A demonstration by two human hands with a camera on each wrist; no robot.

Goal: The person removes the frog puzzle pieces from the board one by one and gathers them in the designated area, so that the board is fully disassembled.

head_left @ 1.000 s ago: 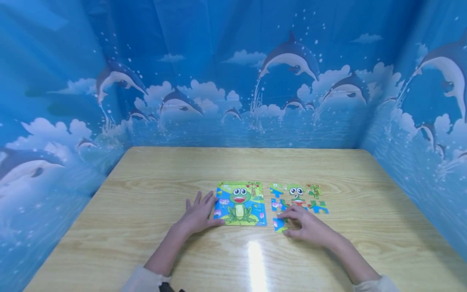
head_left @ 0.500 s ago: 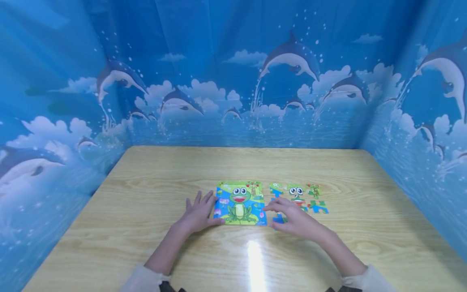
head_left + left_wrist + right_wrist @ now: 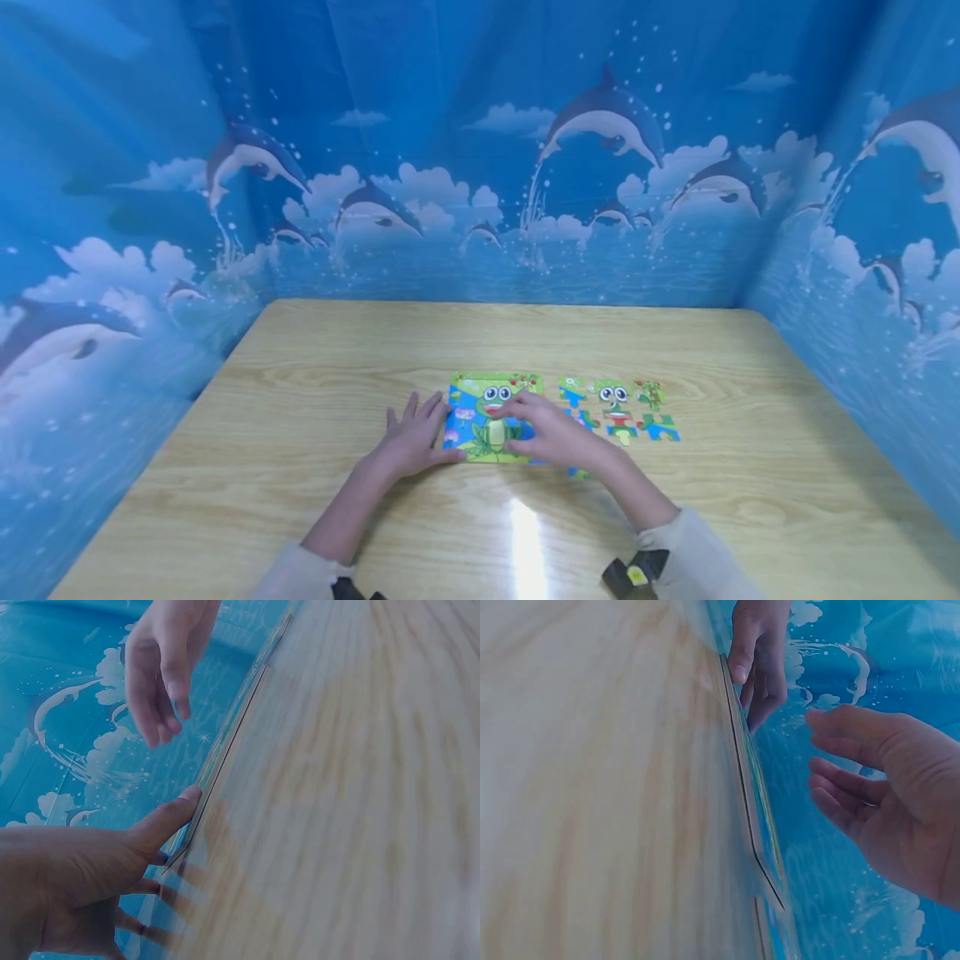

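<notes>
A square frog puzzle board (image 3: 495, 437) lies flat on the wooden table, its picture partly covered by my right hand. At its left side rests my left hand (image 3: 411, 442), fingers spread along the edge and thumb (image 3: 180, 806) on the near corner. My right hand (image 3: 558, 433) is raised over the board's right half, fingers loosely bent and nothing between them. The right wrist view shows a gap between these fingers (image 3: 847, 724) and the board's edge (image 3: 750, 787). Several loose jigsaw pieces (image 3: 615, 398) with a matching frog lie just right of the board; my right hand and wrist hide some.
The light wood table (image 3: 360, 342) reaches back to a blue curtain (image 3: 450, 150) printed with dolphins, which also hangs at both sides. A black strap with a small device (image 3: 637, 573) sits on the right sleeve. Light glares on the near tabletop.
My right hand has moved left, from the loose pieces to over the frog board, uncovering some pieces. The left hand stays at the board's left edge.
</notes>
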